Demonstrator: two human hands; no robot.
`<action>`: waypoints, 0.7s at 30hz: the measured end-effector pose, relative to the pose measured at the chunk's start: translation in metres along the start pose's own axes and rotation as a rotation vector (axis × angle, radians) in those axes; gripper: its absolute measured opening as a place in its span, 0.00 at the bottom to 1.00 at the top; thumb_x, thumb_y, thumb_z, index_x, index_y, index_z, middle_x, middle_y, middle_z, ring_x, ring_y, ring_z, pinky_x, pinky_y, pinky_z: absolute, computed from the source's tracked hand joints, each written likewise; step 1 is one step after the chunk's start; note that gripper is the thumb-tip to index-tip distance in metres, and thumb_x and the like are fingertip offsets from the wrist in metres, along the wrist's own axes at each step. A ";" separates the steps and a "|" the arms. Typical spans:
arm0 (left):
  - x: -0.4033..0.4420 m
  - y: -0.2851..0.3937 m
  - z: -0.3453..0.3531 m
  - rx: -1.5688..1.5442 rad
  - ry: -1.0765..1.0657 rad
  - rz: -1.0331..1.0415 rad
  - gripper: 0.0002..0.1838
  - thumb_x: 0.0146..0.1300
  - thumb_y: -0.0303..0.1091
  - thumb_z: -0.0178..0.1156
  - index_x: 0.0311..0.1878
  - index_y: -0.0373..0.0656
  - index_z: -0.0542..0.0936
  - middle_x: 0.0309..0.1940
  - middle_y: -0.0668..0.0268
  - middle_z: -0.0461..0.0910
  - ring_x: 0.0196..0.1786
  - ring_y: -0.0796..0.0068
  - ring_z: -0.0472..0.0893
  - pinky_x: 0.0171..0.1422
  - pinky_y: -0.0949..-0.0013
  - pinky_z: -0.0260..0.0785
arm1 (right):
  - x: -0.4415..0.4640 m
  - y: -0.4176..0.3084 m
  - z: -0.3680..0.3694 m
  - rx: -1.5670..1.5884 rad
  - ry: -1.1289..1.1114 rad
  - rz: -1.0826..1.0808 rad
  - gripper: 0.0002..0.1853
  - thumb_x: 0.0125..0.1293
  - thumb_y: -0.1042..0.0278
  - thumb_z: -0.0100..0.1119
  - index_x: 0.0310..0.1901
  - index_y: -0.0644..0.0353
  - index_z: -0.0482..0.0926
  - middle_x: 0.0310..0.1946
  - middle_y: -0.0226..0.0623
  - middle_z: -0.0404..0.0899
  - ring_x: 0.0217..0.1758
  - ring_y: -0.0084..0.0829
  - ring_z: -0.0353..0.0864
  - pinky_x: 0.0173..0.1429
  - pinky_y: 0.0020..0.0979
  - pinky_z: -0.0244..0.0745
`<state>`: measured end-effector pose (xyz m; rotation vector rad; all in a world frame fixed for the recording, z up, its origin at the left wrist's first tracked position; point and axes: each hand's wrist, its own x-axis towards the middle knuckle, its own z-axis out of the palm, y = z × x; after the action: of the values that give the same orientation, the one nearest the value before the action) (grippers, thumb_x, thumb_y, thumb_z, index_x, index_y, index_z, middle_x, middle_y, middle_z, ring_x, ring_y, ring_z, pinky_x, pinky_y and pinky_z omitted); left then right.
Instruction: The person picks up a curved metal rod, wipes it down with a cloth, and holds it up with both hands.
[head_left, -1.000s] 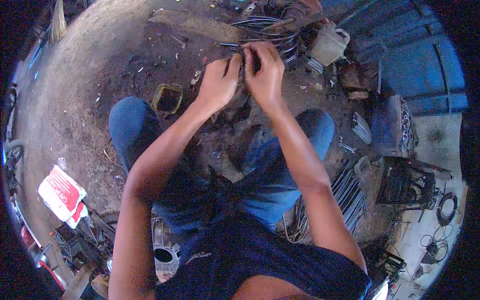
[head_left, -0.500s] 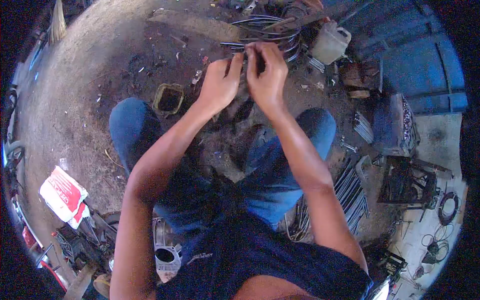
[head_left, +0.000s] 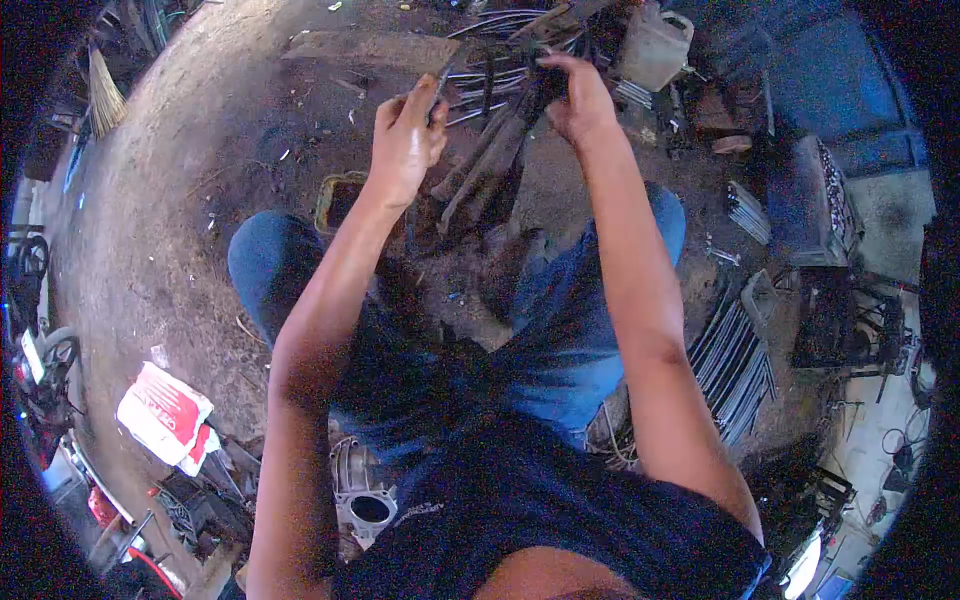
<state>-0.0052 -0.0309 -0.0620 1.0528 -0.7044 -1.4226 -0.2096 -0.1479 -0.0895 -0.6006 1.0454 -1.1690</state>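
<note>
Dim and grainy, the fisheye view bows toward black corners, with brighter floor (head_left: pixel 110 270) at left.

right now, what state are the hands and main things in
Left hand, closed on a thin dark piece
Right hand, curled, grip unclear
Square container, open-topped, partly hidden
White-and-red bag, lying down
Metal rods, lying side by side
Metal casing, round opening uncovered

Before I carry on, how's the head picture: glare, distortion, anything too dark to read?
All in the head view: strong fisheye bend, black corners; grain in dark areas like the shirt; the bag is very bright at lower left; the thin item in the left hand lacks detail; darkness obscures details beside the right hand.
</note>
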 end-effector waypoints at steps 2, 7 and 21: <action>-0.002 -0.003 0.003 0.053 0.013 0.029 0.15 0.69 0.46 0.53 0.35 0.44 0.73 0.21 0.72 0.69 0.16 0.84 0.62 0.18 0.77 0.47 | -0.017 0.007 0.011 -0.172 -0.170 -0.375 0.10 0.56 0.70 0.61 0.40 0.57 0.83 0.38 0.31 0.83 0.40 0.33 0.79 0.47 0.32 0.73; -0.001 -0.024 0.006 0.392 0.016 0.177 0.23 0.69 0.49 0.54 0.23 0.41 0.73 0.14 0.73 0.65 0.16 0.84 0.63 0.19 0.74 0.50 | -0.045 0.019 0.042 -0.790 -0.071 -1.079 0.12 0.54 0.76 0.61 0.42 0.62 0.83 0.40 0.47 0.83 0.48 0.41 0.81 0.57 0.35 0.72; 0.013 -0.045 -0.015 0.563 0.021 0.167 0.14 0.71 0.37 0.50 0.33 0.37 0.75 0.20 0.67 0.70 0.24 0.79 0.69 0.27 0.71 0.60 | -0.062 0.019 0.049 -1.094 -0.186 -1.072 0.12 0.54 0.83 0.55 0.40 0.65 0.83 0.36 0.48 0.83 0.43 0.46 0.83 0.50 0.36 0.78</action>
<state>-0.0105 -0.0352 -0.1104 1.3977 -1.1899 -1.0878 -0.1593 -0.0899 -0.0628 -2.2859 1.1692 -1.2848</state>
